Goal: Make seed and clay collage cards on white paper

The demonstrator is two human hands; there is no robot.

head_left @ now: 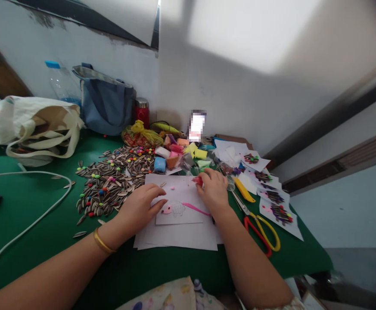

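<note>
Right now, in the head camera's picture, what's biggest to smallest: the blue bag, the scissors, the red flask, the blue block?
Blue bag, largest
Scissors, though they lie nearer the camera
Red flask
Blue block, smallest

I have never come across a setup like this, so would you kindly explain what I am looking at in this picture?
Of course. There is no machine here, just a person's two bare hands, seen by a camera worn on their head, looking forward and down.

On the green table, sheets of paper lie between the hands, topped by a slip with a sketched animal whose face is pink. Dark striped seeds are heaped to the left, coloured lumps lie behind, and scissors and decorated cards are to the right.

The left hand is open beside the sketch, with nothing visible in it. The right hand has a small red piece at its fingertips; how firmly is unclear.
</note>
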